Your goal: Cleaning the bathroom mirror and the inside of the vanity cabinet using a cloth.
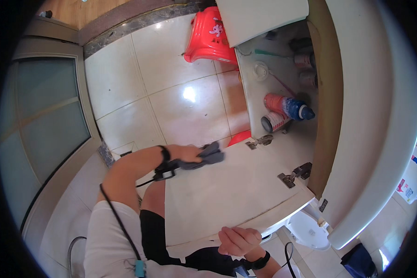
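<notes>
A crumpled dark grey cloth [211,155] is bunched in my left hand [189,154]. The hand is at the inner face of an open white cabinet door [226,194], near its edge on the far side from me; cloth and fingers are slightly blurred. My right hand [239,240] has its fingers curled and overlaps the door's nearer edge. Whether it grips that edge is hidden. Two metal hinges [287,180] join the door to the cabinet. Inside the cabinet [252,104], a red bottle with a blue cap [288,106] leans beside a can [275,121].
A red plastic stool [210,36] stands on the tiled floor [180,114] by a second cabinet door [264,17]. Farther in lie a white strainer [261,71] and several cans. A frosted-glass door [48,104] is at left, a white toilet [309,231] at lower right.
</notes>
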Demonstrator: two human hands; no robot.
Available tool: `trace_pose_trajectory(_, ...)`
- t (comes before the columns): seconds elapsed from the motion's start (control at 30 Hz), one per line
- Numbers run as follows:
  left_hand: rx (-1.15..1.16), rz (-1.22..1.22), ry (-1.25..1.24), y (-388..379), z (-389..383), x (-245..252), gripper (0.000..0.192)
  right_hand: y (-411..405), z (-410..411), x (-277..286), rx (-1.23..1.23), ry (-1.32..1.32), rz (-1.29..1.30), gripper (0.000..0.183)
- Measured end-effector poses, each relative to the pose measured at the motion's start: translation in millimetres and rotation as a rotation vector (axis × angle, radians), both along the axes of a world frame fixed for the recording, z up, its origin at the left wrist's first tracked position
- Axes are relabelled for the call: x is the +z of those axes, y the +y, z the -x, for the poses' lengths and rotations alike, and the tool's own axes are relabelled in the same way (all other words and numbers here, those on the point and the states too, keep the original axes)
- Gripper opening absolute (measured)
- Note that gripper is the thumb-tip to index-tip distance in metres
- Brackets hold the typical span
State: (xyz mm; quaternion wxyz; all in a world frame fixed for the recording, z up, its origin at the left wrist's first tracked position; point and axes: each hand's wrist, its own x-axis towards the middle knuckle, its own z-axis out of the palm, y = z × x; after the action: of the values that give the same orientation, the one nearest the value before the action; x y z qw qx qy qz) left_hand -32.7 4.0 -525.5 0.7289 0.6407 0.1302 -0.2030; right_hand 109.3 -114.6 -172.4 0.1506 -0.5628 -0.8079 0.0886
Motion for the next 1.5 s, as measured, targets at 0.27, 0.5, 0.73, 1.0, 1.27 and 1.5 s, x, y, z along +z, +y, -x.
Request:
trace_pose_trajectory(0.27,-0.155,-0.241,0.356,-27,200,32,0.037,7,3,-5,-0.035,0.023,-0.037,0.018)
trace_pose_trajectory(0.5,0.610,-0.325,0.460,42,149,43,0.033,9,7,-10,-0.095,0.066,-0.090,0.019)
trace_pose_trajectory(0.73,0.007,-0.084,0.062,2,-25,53,0.071,5,2,-5,-0.089,0.040,-0.033,0.019)
trace_pose_trajectory(1.0,0.209,-0.319,-0.171,4,-140,4,0.045,-3,10,-2,-0.114,0.003,0.008,0.018)
trace_pose_trajectory(1.27,0.263,-0.316,-0.158,5,-107,-13,0.043,1,6,-3,-0.094,-0.029,0.004,0.018)
trace_pose_trajectory(1.5,0.228,-0.251,-0.073,4,-104,-8,0.045,6,10,-2,-0.111,-0.030,0.009,0.018)
